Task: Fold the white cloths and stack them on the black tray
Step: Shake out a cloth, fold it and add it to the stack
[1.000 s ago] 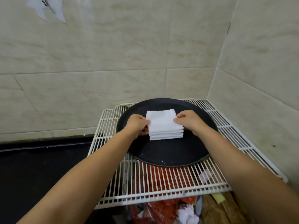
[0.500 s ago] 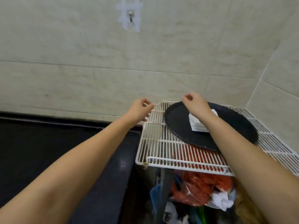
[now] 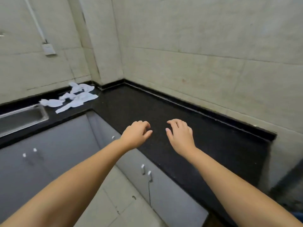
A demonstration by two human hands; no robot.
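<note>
Above black counter [image 3: 188,128], both hands [image 3: 136,136] empty, cloths [image 3: 72,97] well apart

A black stone countertop [image 3: 164,115] runs in an L along two walls and meets in the far corner, with a low black upstand along its back edge. A stainless steel sink [image 3: 19,119] is set into the left run, only its right end in view. Below the counter stand grey cabinet doors [image 3: 54,145] with small metal handles [image 3: 143,169]; two handles sit side by side on the right run and two more on the left. The walls are clad in large pale beige tiles [image 3: 205,51]. A white wall socket [image 3: 48,49] hangs on the left wall, fed from above by a white conduit [image 3: 35,20]. The floor is laid with light grey tiles [image 3: 118,199].
</note>
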